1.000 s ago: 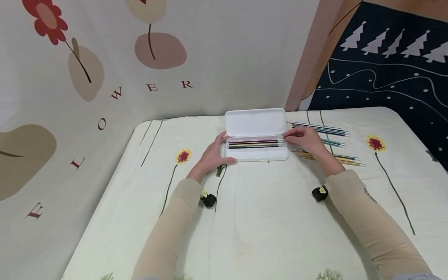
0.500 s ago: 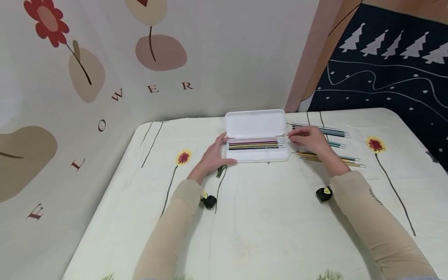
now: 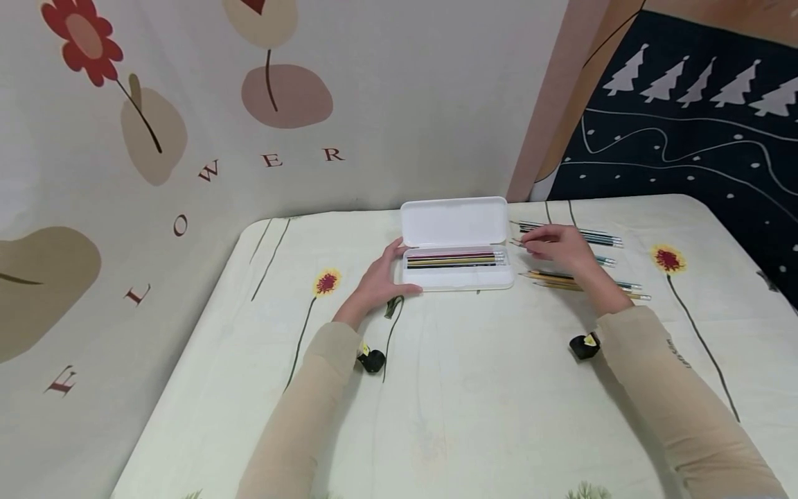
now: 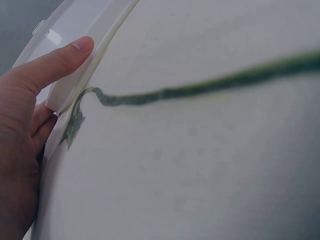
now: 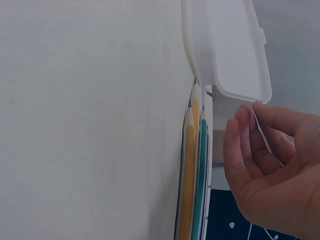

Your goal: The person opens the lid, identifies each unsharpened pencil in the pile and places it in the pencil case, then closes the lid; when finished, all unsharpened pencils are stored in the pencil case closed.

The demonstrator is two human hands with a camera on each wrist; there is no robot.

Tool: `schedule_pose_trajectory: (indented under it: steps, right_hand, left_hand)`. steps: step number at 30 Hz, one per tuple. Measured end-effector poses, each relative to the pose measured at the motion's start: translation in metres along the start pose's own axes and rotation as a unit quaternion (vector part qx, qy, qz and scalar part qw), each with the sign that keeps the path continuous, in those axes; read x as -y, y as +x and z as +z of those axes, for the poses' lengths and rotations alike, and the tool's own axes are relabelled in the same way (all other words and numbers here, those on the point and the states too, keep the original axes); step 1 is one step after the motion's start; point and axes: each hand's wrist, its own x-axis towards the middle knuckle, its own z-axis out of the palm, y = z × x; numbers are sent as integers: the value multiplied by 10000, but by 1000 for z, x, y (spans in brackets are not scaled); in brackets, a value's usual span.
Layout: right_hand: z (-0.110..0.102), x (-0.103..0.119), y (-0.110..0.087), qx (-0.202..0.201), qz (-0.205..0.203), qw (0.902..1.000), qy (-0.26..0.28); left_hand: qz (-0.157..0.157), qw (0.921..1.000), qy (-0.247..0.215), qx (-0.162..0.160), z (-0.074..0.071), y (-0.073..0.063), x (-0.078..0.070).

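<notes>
A white pencil case point(image 3: 458, 279) lies with its lid point(image 3: 454, 222) raised at the back; several dark, yellow and red pencils point(image 3: 451, 260) lie inside. My left hand point(image 3: 377, 281) holds the case's left end, thumb point(image 4: 65, 60) over the front edge and fingers around the corner. My right hand point(image 3: 561, 249) is just right of the case, over a group of teal pencils point(image 3: 605, 261) whose tips show past the fingertips. In the right wrist view, the right hand point(image 5: 272, 160) has loosely bent fingers, with nothing visible between them.
Behind the right hand lies a group of dark and blue pencils point(image 3: 598, 237). Nearer the front are yellow and dark pencils point(image 3: 561, 278). A flower-printed cloth point(image 3: 474, 388) covers the table, and patterned cloth hangs behind it.
My right hand has drawn away from the case's right end, rightward over the teal pencils. My left hand has stayed at the case's left end.
</notes>
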Motion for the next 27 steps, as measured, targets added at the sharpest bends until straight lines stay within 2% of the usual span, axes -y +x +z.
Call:
schedule_pose_trajectory:
  steps: [12, 18, 27]
  right_hand:
    - [-13, -9, -1, -159, 17, 9997, 168]
    - [-20, -13, -2, -321, 159, 9992, 196]
    - [-30, -17, -9, -428, 39, 9984, 366]
  left_hand:
    - [-18, 10000, 8, -30, 0, -1, 0]
    - [4, 10000, 21, -46, 1, -1, 1]
    - [-59, 10000, -12, -36, 0, -1, -1]
